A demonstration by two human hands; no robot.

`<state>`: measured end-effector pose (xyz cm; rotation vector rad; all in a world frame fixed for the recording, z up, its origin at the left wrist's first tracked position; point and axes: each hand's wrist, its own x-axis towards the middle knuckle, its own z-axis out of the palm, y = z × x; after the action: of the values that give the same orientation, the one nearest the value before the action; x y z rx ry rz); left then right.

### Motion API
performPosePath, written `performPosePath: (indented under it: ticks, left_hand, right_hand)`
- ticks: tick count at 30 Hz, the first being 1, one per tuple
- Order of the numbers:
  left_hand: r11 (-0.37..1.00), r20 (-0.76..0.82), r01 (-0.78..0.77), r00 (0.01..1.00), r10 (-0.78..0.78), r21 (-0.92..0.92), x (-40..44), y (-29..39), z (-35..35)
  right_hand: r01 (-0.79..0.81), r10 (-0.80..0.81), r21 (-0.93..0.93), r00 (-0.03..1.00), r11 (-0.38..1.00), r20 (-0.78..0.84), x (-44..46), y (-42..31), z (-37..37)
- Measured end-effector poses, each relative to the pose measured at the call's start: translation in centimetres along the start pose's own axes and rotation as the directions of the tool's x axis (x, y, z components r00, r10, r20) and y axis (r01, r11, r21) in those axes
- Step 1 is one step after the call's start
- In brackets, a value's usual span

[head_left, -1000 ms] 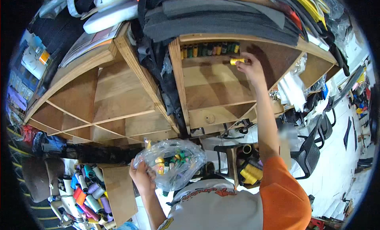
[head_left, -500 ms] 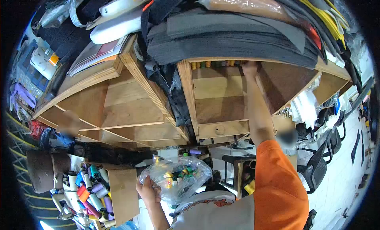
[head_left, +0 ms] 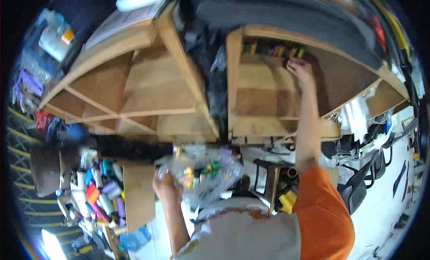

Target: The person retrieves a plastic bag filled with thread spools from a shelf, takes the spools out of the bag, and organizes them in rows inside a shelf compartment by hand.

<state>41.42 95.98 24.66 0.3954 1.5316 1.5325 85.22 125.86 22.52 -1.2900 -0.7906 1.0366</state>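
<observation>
My left hand [head_left: 167, 187] is closed on the gathered edge of a clear plastic bag [head_left: 201, 188], low in front of me. Through the bag show several small thread spools [head_left: 210, 169], green and gold. My right arm reaches up into the right-hand compartment of a wooden shelf [head_left: 235, 81]. There my right hand [head_left: 301, 70] is just below a row of small spools [head_left: 273, 50] along the compartment's far edge. Its fingers look slightly apart with nothing clearly between them, though motion blurs them. One spool [head_left: 297, 53] lies close to the fingertips.
A cardboard box [head_left: 139, 195] of large coloured thread cones [head_left: 101, 193] stands low at left. Dark fabric [head_left: 286, 14] is stacked over the right shelf. A black chair [head_left: 358, 184] and hanging plastic bags [head_left: 356, 117] are at right. A wooden divider [head_left: 186, 67] separates the shelves.
My right hand has drawn back slightly from the row of spools, and its fingers now show. The view has shifted, with the shelves higher and further right. My left hand still holds the bag.
</observation>
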Motion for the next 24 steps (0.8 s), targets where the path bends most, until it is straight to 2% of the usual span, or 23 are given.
performPosePath:
  ticks: [1, 2, 3, 4, 5, 6, 7, 8, 10, 12, 15, 17, 18, 19, 22, 23, 24]
  left_hand:
    - [0.999, -0.012, 0.034, 0.999, -0.034, 0.004, -0.2, 0.4, 0.0]
    - [1.0, 0.015, 0.025, 1.0, -0.025, 0.014, 0.3, -0.3, -0.7]
    - [1.0, 0.065, -0.007, 0.998, 0.008, -0.023, 0.2, -0.3, -0.6]
    - [0.999, 0.036, 0.021, 0.999, -0.022, 0.024, 0.0, 0.5, -0.2]
    - [1.0, 0.058, 0.015, 0.998, -0.015, -0.005, 0.0, 0.6, -0.1]
    - [0.999, 0.085, 0.014, 0.996, -0.011, -0.03, -0.2, 0.7, -0.3]
    - [0.999, 0.1, 0.016, 0.995, -0.012, -0.039, -0.5, 0.8, -0.3]
    - [0.998, 0.119, 0.017, 0.993, -0.01, -0.053, -0.8, 1.0, -0.1]
    - [0.998, 0.138, 0.012, 0.99, -0.003, -0.066, -1.5, 1.0, 0.2]
    - [0.998, 0.144, 0.0, 0.99, 0.009, -0.058, -2.1, 1.1, 0.3]
    - [1.0, 0.143, 0.0, 0.99, 0.002, -0.013, -2.8, 1.4, 0.4]
    - [1.0, 0.155, 0.009, 0.988, -0.005, -0.028, -3.1, 1.0, 0.0]
    - [0.999, 0.157, 0.012, 0.988, -0.006, -0.038, -2.9, 0.6, -0.4]
    - [0.999, 0.164, 0.013, 0.986, -0.005, -0.048, -2.8, 0.4, -0.7]
    - [0.998, 0.126, 0.061, 0.99, -0.058, -0.014, -3.1, 0.6, -0.8]
    - [1.0, 0.133, 0.02, 0.991, -0.018, -0.011, -3.0, 0.4, -1.2]
    - [0.999, 0.133, 0.042, 0.99, -0.04, -0.009, -2.9, 0.7, -1.7]
  right_hand:
    - [-0.011, 0.009, 0.004, 0.95, 1.0, 0.312, -2.6, -1.2, 0.1]
    - [-0.021, 0.097, -0.152, 0.855, 0.988, 0.51, -6.5, -3.1, 0.9]
    - [0.058, 0.137, -0.243, 0.689, 0.968, 0.711, -9.7, -3.7, 1.5]
    - [0.095, 0.307, -0.403, 0.498, 0.91, 0.811, -13.7, -4.9, 3.6]
    - [0.019, 0.366, -0.395, 0.334, 0.919, 0.869, -17.1, -4.5, 5.2]
    - [0.033, 0.44, -0.445, 0.102, 0.895, 0.892, -20.4, -3.9, 8.0]
    - [0.016, 0.404, -0.404, -0.064, 0.915, 0.912, -22.9, -0.5, 9.7]
    - [0.098, 0.397, -0.389, -0.084, 0.916, 0.914, -25.4, 2.6, 11.1]
    - [0.493, 0.225, -0.215, 0.041, 0.843, 0.974, -28.6, 9.9, 13.9]
    - [0.67, 0.318, -0.346, 0.17, 0.657, 0.933, -31.2, 16.5, 15.5]
    - [0.609, 0.414, -0.404, 0.133, 0.682, 0.9, -33.0, 20.4, 15.8]
    - [0.621, 0.291, -0.345, 0.191, 0.704, 0.937, -34.6, 22.7, 14.9]
    - [0.771, 0.132, -0.164, 0.104, 0.616, 0.986, -35.1, 22.3, 14.5]
    - [0.885, -0.032, 0.003, 0.013, 0.466, 0.999, -35.6, 21.9, 14.1]
    - [0.87, -0.014, 0.01, -0.004, 0.492, 1.0, -36.4, 19.9, 13.3]
    - [0.817, 0.049, -0.054, 0.032, 0.574, 0.998, -36.2, 19.0, 13.4]
    - [0.751, 0.112, -0.12, 0.061, 0.649, 0.992, -36.1, 17.2, 13.5]
